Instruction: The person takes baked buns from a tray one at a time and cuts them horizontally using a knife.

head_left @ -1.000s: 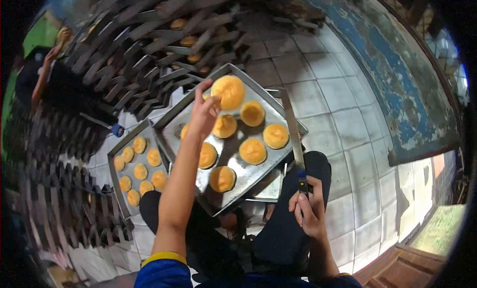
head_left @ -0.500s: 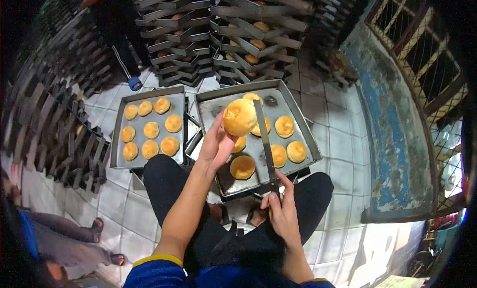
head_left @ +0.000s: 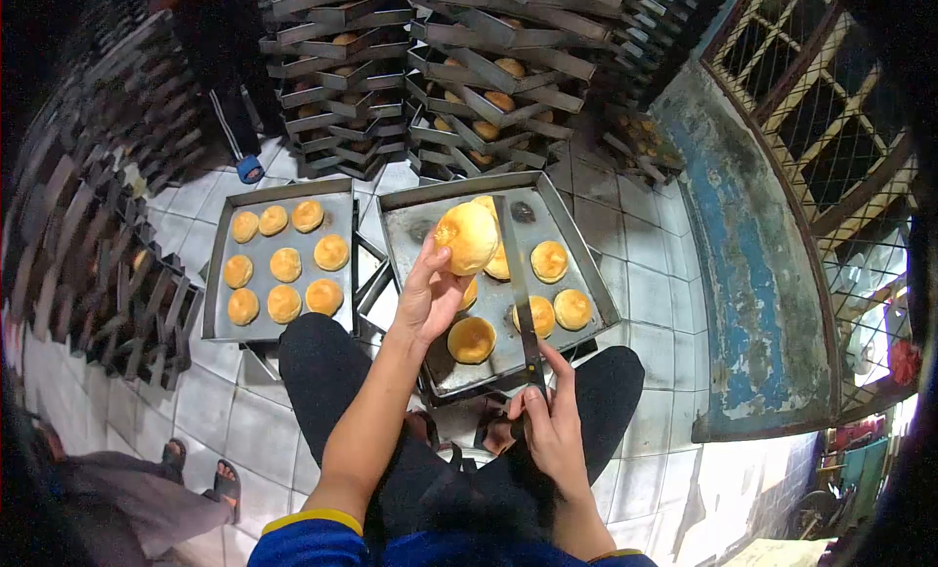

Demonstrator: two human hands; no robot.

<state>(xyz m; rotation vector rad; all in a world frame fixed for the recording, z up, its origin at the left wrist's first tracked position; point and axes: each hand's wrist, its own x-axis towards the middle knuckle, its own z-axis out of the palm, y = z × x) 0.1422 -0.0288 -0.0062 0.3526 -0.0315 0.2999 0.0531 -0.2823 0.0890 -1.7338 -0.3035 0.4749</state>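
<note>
My left hand grips a round golden bun, with the thumb pressed on its near side. In my right hand is a long knife, held by its dark handle. Its blade points away from me, and the tip end stands close to the bun's right side; whether it touches cannot be made out. Both hands are above the right metal tray, where several buns, such as one browned bun, lie. The held bun and blade partly cover some of them.
A second metal tray with several buns stands to the left. Stacked trays rise at the back and left. Another person's leg is at the back left, and sandalled feet are at the lower left. A peeling blue wall bounds the right.
The bun has turned in my left hand, and my thumb now shows on it. The knife remains beside it. The view has shifted slightly, and the lower-left person's feet have moved.
</note>
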